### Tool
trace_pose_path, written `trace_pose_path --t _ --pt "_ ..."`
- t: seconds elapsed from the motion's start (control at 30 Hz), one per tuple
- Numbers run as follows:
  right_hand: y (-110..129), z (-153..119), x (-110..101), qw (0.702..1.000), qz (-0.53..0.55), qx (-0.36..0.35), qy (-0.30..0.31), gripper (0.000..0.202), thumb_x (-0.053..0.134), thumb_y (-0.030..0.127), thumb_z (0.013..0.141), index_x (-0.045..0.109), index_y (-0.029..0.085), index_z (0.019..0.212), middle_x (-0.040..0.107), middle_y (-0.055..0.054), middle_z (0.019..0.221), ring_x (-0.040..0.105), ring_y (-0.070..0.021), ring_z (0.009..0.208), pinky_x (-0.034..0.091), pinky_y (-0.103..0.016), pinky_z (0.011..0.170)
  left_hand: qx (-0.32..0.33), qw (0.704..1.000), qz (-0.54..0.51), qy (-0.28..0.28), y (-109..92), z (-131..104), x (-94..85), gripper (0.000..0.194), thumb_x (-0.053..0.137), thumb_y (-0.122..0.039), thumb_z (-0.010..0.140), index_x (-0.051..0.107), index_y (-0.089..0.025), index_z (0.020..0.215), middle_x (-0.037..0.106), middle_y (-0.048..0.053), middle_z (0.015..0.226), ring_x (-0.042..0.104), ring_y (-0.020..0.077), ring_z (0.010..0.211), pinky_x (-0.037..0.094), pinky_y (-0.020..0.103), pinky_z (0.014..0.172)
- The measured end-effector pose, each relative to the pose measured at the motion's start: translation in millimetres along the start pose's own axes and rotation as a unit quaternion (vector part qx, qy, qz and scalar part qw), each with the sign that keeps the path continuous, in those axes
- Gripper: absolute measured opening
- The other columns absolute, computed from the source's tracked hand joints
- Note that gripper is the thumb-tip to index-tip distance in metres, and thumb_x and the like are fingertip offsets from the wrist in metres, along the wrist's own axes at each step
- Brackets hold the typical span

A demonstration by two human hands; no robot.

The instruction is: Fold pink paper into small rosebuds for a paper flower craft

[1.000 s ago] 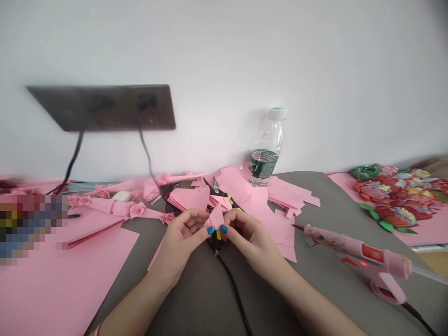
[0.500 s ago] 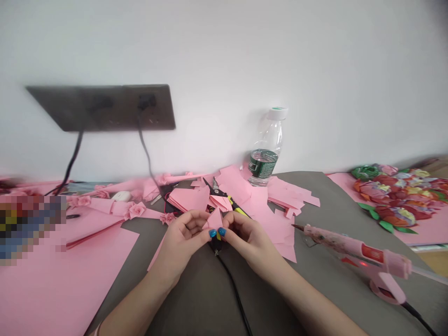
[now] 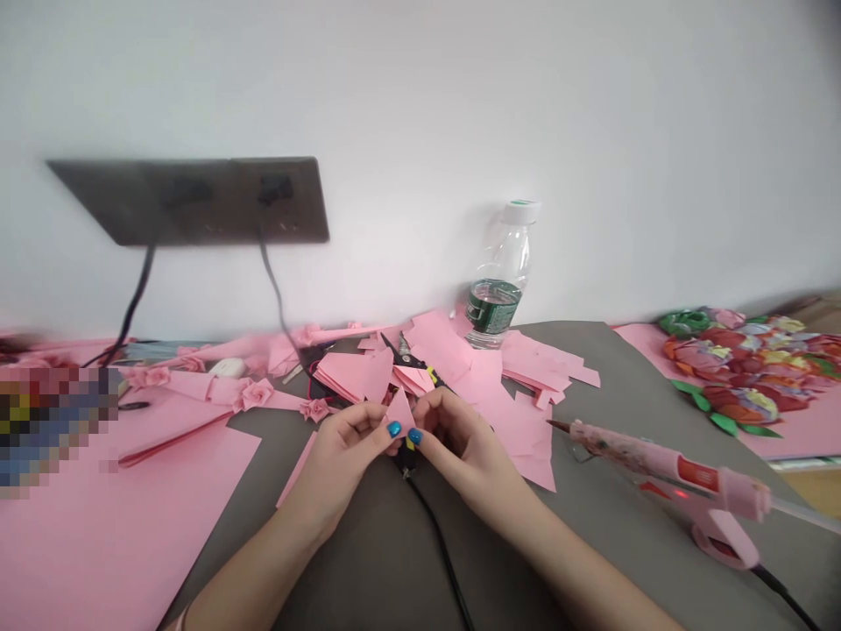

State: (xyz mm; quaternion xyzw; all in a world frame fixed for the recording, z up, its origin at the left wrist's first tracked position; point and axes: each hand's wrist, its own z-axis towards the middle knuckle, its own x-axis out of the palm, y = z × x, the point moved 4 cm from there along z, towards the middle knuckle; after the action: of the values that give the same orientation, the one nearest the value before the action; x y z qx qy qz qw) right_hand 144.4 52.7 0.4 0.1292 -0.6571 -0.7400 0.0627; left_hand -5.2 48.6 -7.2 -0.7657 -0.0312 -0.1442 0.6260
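Observation:
A small folded triangle of pink paper [image 3: 398, 410] points upward between my two hands. My left hand [image 3: 351, 447] is closed, pinching its lower left side with the thumb on the front face. At the lower right corner, my right hand [image 3: 455, 438] is closed too, thumb and curled fingers on the paper's edge. Just behind the hands lie a pair of black and yellow pliers [image 3: 437, 377] and a stack of pink paper pieces [image 3: 358, 375]. Under my fingertips sits a black and yellow tool end [image 3: 408, 456] with a black cord, mostly hidden.
A pink glue gun [image 3: 683, 478] with a red light lies at the right. Behind stands a plastic bottle [image 3: 496, 302]. Paper flowers [image 3: 749, 368] fill the far right, pink paper roses [image 3: 253, 394] the left, beside a large pink sheet [image 3: 131, 535]. Cords hang from a wall socket [image 3: 229, 206].
The paper triangle has turned slightly and shifted left, showing a flatter face. My thumbs have moved a little farther apart, and the left one has risen slightly.

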Motion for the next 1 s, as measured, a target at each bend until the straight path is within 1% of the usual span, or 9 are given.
trace_pose_path --t 0.07,0.13,0.27,0.43,0.53,0.67,0.8,1.0 --pt "6.7 -2.0 -0.9 0.997 -0.027 -0.060 -0.028 0.012 0.057 0.021 0.089 0.056 0.020 0.101 0.057 -0.002 0.087 0.053 -0.0156 0.073 0.044 -0.030 0.067 -0.002 1.000 0.010 0.003 0.8 -0.1 -0.4 0.018 0.077 -0.032 0.079 0.072 -0.016 0.076 0.060 0.000 0.074 0.052 0.0126 0.073 0.045 0.023 0.070" --pt "13.4 -3.6 -1.7 0.990 -0.060 -0.115 -0.046 0.016 0.057 0.018 0.091 0.057 0.021 0.106 0.059 -0.003 0.090 0.054 -0.0158 0.075 0.046 -0.029 0.068 -0.002 1.000 0.022 0.011 0.6 -0.2 0.8 0.017 0.078 -0.032 0.079 0.072 -0.017 0.075 0.061 0.000 0.073 0.053 0.0125 0.072 0.045 0.022 0.067" --pt "22.9 -4.3 -3.8 0.971 -0.119 -0.196 -0.067 0.014 0.056 0.010 0.091 0.062 0.023 0.095 0.058 -0.003 0.088 0.056 -0.0165 0.078 0.048 -0.028 0.066 0.007 0.999 0.043 0.011 -3.7 -0.6 3.4 0.017 0.079 -0.034 0.077 0.075 -0.018 0.077 0.064 0.000 0.073 0.055 0.0123 0.068 0.046 0.021 0.062" --pt "25.8 -6.3 -4.3 0.951 -0.169 -0.251 -0.068 0.023 0.049 0.005 0.093 0.062 0.024 0.093 0.057 -0.005 0.093 0.060 -0.0183 0.084 0.052 -0.031 0.070 -0.009 0.999 0.044 0.005 -4.9 -2.0 3.6 0.017 0.079 -0.035 0.075 0.079 -0.018 0.079 0.071 0.004 0.073 0.061 0.0151 0.068 0.050 0.023 0.062" --pt "25.8 -6.9 -5.0 0.945 -0.183 -0.262 -0.066 0.025 0.047 0.003 0.092 0.060 0.024 0.091 0.056 -0.006 0.094 0.060 -0.0182 0.084 0.051 -0.032 0.070 -0.013 0.999 0.034 -0.002 -2.2 -2.3 2.3 0.020 0.078 -0.035 0.076 0.080 -0.017 0.082 0.073 0.005 0.074 0.061 0.0158 0.068 0.050 0.024 0.061" --pt "26.2 -5.5 -5.8 0.949 -0.180 -0.257 -0.035 0.025 0.045 0.001 0.091 0.059 0.022 0.090 0.055 -0.006 0.095 0.059 -0.0181 0.088 0.050 -0.032 0.073 0.001 0.999 0.032 -0.012 -0.6 -2.3 1.0 0.019 0.077 -0.034 0.078 0.079 -0.016 0.076 0.070 0.004 0.070 0.058 0.0136 0.064 0.048 0.022 0.059" --pt "26.3 -3.9 -6.1 0.961 -0.152 -0.232 0.014 0.024 0.044 0.002 0.092 0.057 0.022 0.091 0.056 -0.006 0.096 0.058 -0.0187 0.090 0.049 -0.032 0.076 -0.002 1.000 0.027 -0.013 -1.3 -2.8 1.3 0.019 0.077 -0.035 0.078 0.080 -0.016 0.078 0.070 0.004 0.071 0.056 0.0126 0.063 0.047 0.022 0.060" --pt "27.2 -4.7 -5.3 0.974 -0.102 -0.197 0.045 0.020 0.044 0.006 0.092 0.054 0.023 0.090 0.056 -0.008 0.101 0.057 -0.0208 0.094 0.048 -0.035 0.081 -0.010 0.999 0.034 0.002 -1.5 -3.5 3.3 0.020 0.077 -0.035 0.078 0.080 -0.015 0.080 0.069 0.005 0.071 0.055 0.0138 0.063 0.045 0.025 0.061"
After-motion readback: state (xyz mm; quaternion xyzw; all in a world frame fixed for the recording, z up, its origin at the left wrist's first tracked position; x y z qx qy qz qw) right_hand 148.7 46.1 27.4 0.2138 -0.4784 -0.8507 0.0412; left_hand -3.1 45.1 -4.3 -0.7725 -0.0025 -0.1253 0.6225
